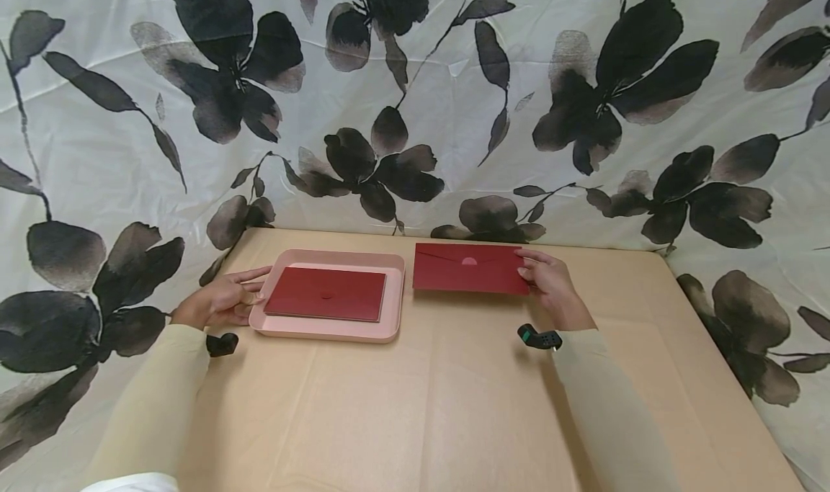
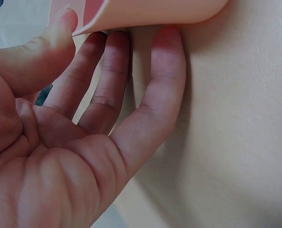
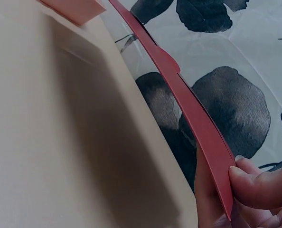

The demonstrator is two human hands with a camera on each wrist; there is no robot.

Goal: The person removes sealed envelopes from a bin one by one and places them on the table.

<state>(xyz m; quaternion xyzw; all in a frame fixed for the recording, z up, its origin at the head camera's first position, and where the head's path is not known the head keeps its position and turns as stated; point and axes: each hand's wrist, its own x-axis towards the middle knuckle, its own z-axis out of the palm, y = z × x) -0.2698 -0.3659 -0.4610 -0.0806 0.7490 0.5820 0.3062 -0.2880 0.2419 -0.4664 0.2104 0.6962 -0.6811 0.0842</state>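
Observation:
A pink tray point(image 1: 324, 330) is at the left part of the table, a red envelope point(image 1: 324, 294) lying flat in it. My left hand point(image 1: 222, 301) is at the tray's left side; in the left wrist view its thumb point(image 2: 60, 35) is on the rim and the fingertips reach under the edge. To the right, my right hand point(image 1: 547, 284) pinches another red envelope point(image 1: 470, 269) by its right end, thumb on the near face. That envelope is raised above the table, its flap side facing me and its shadow falling below in the right wrist view.
A tan covered table point(image 1: 415, 405) extends in front, its far edge against a white cloth point(image 1: 467, 117) with dark flowers. Dark devices are strapped at both wrists, the right wrist device point(image 1: 538, 337) showing plainly.

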